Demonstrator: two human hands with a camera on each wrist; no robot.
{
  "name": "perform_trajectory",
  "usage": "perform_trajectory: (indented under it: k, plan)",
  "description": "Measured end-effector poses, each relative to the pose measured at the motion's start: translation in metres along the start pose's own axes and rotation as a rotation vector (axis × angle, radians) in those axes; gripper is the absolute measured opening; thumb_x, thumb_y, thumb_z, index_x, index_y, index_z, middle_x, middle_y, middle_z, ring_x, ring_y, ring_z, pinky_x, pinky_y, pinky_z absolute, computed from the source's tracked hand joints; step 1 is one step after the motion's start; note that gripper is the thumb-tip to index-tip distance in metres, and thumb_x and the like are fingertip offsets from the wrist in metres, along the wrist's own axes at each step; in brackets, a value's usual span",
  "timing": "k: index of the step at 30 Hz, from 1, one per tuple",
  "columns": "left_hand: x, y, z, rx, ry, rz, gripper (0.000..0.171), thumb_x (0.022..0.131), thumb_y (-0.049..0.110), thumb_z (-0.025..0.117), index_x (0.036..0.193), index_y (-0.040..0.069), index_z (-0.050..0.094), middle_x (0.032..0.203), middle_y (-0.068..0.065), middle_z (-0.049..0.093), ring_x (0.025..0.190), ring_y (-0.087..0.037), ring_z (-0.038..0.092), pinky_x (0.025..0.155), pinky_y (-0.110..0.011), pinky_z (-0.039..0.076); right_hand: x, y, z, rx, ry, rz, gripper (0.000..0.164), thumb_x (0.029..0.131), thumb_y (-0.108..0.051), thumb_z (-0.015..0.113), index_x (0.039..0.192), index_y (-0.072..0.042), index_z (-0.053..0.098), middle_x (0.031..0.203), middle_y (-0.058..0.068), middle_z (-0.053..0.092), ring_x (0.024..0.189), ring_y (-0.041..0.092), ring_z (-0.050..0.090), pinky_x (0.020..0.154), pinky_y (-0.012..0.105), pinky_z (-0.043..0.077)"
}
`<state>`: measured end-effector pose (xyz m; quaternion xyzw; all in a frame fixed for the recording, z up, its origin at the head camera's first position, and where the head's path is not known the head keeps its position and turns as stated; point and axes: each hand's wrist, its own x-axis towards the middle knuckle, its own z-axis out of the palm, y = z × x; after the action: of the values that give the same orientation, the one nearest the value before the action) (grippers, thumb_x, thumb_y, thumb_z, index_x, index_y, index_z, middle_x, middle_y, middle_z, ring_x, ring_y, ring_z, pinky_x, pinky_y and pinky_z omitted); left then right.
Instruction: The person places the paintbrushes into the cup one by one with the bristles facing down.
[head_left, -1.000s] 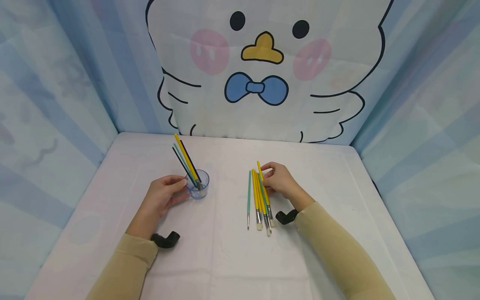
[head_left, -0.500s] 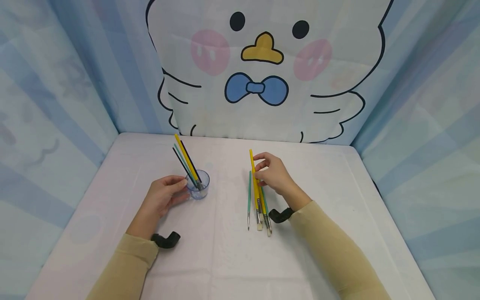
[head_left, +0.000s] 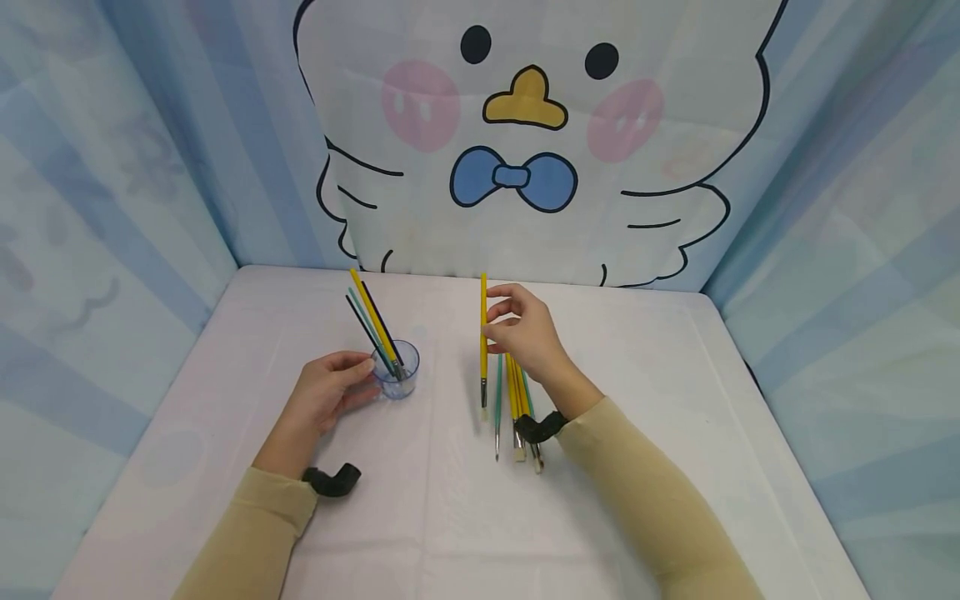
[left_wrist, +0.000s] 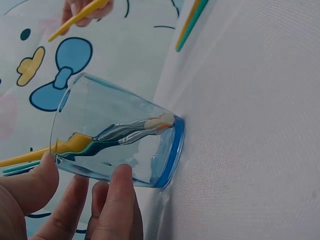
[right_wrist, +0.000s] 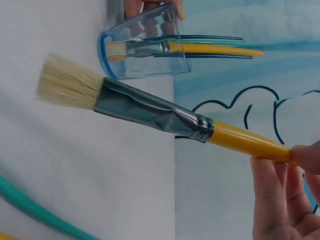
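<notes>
In the head view my right hand pinches a yellow paintbrush by its handle, bristles down, raised above the table. Its flat pale bristles and metal ferrule show large in the right wrist view. On the left, my left hand holds a clear cup with a blue base, thumb at the rim and fingers along the side. Several brushes lean in the cup, among them a yellow brush and a green one. Below my right hand lie several yellow and green paintbrushes, partly covered by its wrist.
A white cloth covers the table. Behind it hangs a curtain printed with a cartoon bird, and blue curtains stand at both sides. A black curved piece sticks out from the right wrist, a similar one from the left.
My right hand has lifted the yellow paintbrush from the group and carried it up and left, past the lone green brush. The left hand and the cup have stayed in place.
</notes>
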<state>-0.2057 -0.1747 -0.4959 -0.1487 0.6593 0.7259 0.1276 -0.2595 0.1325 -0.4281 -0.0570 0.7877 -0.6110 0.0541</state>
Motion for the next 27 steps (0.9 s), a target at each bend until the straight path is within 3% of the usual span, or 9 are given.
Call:
perform_trajectory:
  k: [15, 21, 27]
  plan:
    - [0.002, -0.003, -0.001, 0.003, 0.005, 0.002, 0.042, 0.104, 0.015, 0.072, 0.141, -0.002, 0.061, 0.115, -0.002, 0.063, 0.1, -0.012, 0.067, 0.09, -0.03, 0.069, 0.013, -0.022, 0.029, 0.211, 0.085, -0.222, 0.051, 0.095, 0.007, 0.072, 0.141, -0.011, 0.061, 0.105, 0.008, 0.064, 0.087, 0.021, 0.073, 0.077, 0.045, 0.072]
    - [0.002, -0.003, -0.001, -0.003, -0.001, 0.004, 0.044, 0.104, 0.016, 0.073, 0.142, -0.003, 0.06, 0.114, -0.003, 0.063, 0.1, -0.013, 0.067, 0.091, -0.031, 0.068, 0.019, -0.029, 0.042, 0.261, 0.101, -0.275, 0.05, 0.096, 0.007, 0.072, 0.141, -0.01, 0.06, 0.105, 0.006, 0.065, 0.09, 0.02, 0.073, 0.082, 0.05, 0.071]
    - [0.003, -0.003, 0.0, -0.01, 0.006, -0.005, 0.043, 0.104, 0.015, 0.073, 0.141, -0.003, 0.061, 0.115, -0.002, 0.064, 0.101, -0.013, 0.067, 0.091, -0.031, 0.068, 0.022, -0.035, 0.057, 0.295, 0.097, -0.33, 0.048, 0.096, 0.007, 0.072, 0.139, -0.012, 0.061, 0.107, 0.006, 0.064, 0.094, 0.02, 0.072, 0.082, 0.046, 0.071]
